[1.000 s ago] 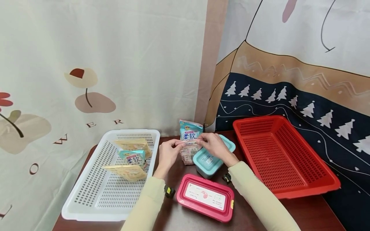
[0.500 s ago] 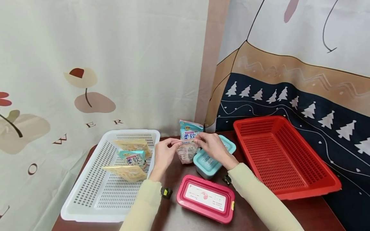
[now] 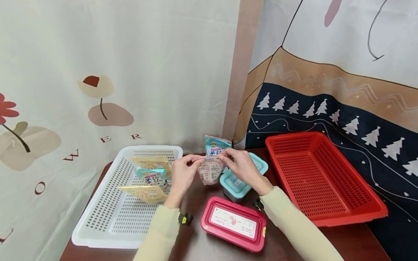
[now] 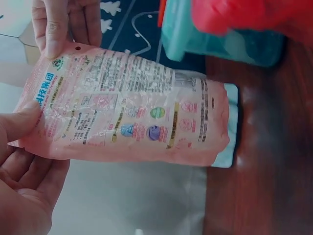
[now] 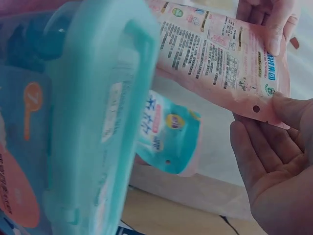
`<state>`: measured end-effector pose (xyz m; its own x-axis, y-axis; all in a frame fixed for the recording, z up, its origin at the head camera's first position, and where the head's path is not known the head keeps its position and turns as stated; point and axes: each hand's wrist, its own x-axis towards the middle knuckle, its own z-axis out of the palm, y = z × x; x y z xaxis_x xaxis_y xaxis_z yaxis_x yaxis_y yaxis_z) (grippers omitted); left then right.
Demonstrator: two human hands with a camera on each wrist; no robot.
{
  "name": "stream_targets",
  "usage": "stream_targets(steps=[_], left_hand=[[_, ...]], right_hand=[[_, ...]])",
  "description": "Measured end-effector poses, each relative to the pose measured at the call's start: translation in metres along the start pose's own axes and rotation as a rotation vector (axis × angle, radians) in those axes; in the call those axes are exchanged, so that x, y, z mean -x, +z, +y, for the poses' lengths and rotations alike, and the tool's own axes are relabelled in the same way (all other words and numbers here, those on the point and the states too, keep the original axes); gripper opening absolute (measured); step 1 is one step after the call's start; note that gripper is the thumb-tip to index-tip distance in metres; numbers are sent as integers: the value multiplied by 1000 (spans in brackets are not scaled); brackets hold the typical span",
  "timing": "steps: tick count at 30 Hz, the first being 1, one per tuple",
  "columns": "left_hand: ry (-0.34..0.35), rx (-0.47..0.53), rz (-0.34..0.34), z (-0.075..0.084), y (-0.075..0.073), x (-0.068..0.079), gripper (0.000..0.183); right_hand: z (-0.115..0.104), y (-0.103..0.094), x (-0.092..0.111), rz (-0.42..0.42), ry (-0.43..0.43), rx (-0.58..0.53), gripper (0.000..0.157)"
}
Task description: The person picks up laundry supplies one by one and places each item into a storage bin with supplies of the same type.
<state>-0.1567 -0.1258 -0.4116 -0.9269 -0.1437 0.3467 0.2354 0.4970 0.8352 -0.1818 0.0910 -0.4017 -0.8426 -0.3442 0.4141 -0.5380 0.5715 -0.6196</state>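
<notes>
Both hands pinch the top edge of a pink pouch [image 3: 210, 173], one at each upper corner. Its printed back faces the person. In the left wrist view, the thumb of the left hand [image 3: 183, 174] lies on the pouch's face with the fingers behind it. Likewise, the right hand [image 3: 243, 165] grips the other corner, beside the small punched hole seen in the right wrist view. Close behind stands a second pouch, teal-fronted [image 3: 218, 142], partly hidden by the held one. A teal lidded box [image 3: 236, 185] sits under the right hand.
A red lidded box [image 3: 233, 224] lies nearer the person, between the forearms. On the left, a white basket [image 3: 107, 243] holds two yellowish packs [image 3: 147, 194] and a teal pouch [image 3: 153, 178]. A red basket [image 3: 310, 181] stands right. A curtain [image 3: 183, 72] hangs behind the table.
The held pouch has tilted more upright, so its printed back shows more and covers more of the pouch behind. Both hands keep their pinch; the left has shifted slightly left.
</notes>
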Motion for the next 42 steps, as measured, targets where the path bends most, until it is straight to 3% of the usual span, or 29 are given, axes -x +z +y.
stream_targets(steps=[12,24,34,42], left_hand=[[35,88,12,27,-14,15,10],[148,201,6,49,-31,24,8],[211,261,-7,57,-41,32,11],[243,231,-5,57,-54,36,13]], right_hand=[[-24,-22,16,47,-75,-55,9],[-47,-36,27,107,-139,-63,8],[-64,-39,40,131,-128,-109,9],[-78,-33,49,142,-116,-182,12]])
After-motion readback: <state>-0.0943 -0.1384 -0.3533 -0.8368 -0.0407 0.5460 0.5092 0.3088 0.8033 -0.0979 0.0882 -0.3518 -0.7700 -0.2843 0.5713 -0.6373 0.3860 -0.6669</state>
